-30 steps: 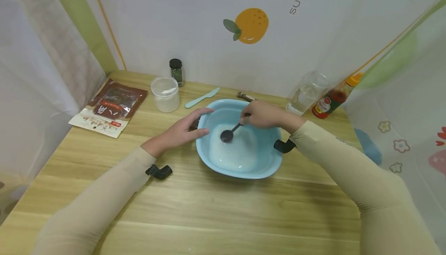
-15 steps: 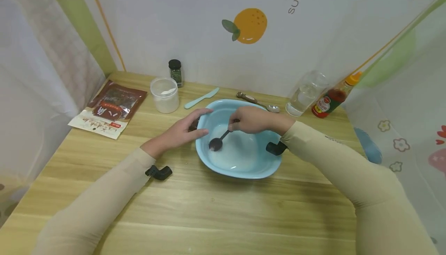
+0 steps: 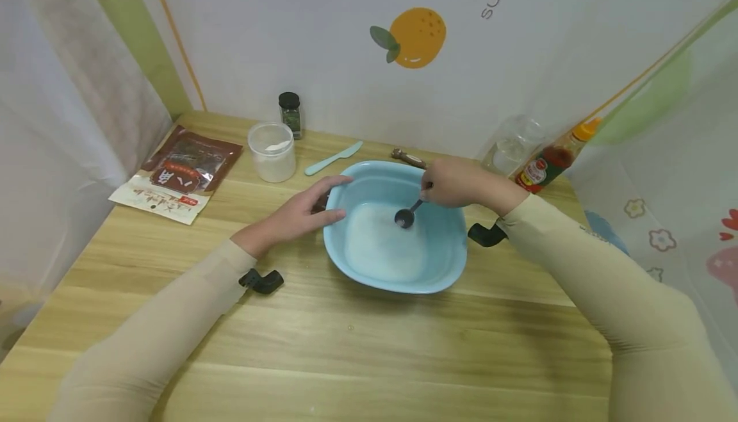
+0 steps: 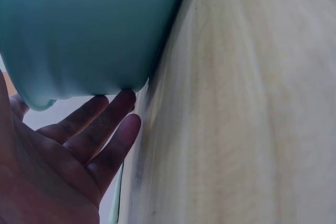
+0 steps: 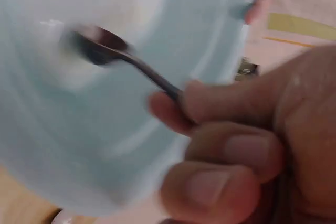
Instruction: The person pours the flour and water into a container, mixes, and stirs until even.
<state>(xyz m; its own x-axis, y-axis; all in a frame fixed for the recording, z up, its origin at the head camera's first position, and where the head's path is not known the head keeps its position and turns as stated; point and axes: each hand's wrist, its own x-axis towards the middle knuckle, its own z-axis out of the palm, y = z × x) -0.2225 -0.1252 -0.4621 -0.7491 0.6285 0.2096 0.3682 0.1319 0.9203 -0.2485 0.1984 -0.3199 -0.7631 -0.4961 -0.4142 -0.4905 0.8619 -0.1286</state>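
Pinched by the right hand (image 3: 451,182), the dark spoon (image 3: 405,218) shifts from nine toward one o'clock in the blue basin (image 3: 445,249), seemingly stirring, the spread-fingered left hand (image 3: 296,214) touching ten.

Dark spoon (image 3: 405,218), tilted, over blue basin (image 3: 450,243)

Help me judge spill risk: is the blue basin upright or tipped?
Upright: the blue basin opens upward, with whitish contents lying across its bottom.

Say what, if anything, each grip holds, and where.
The right grip holds the spoon by its handle. The left grip rests against the basin without clasping it.
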